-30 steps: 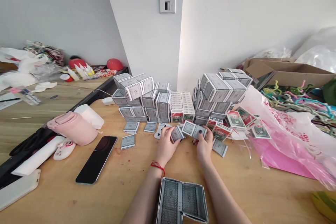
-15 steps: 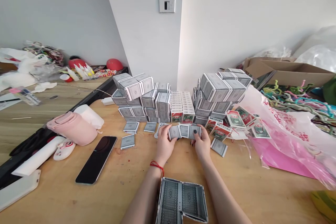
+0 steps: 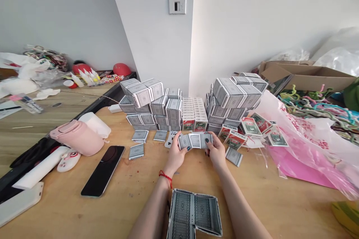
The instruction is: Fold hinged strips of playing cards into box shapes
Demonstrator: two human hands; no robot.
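My left hand (image 3: 176, 154) and my right hand (image 3: 215, 152) hold a short row of playing cards (image 3: 195, 140) between them, patterned backs up. The left fingers grip the left end, with the thumb on its lower edge. At the right end my right thumb, with a dark nail, presses on the face of the row. A white card with black club marks (image 3: 170, 140) lies just left of my left hand. Below, between my forearms, stands an open box form made of cards (image 3: 182, 209). A loose card (image 3: 233, 156) rests right of my right hand.
Stacks of card-built blocks stand at the back left (image 3: 141, 97) and back right (image 3: 234, 95), with boxed card decks (image 3: 194, 114) between. A phone (image 3: 103, 171) and a pink case (image 3: 78, 137) lie left. Pink plastic (image 3: 303, 164) and a cardboard box (image 3: 305, 74) are right.
My left hand has shifted slightly left with its end of the card row, and its thumb now lies lower across the edge. More of the club card shows. My right hand is nearly still.
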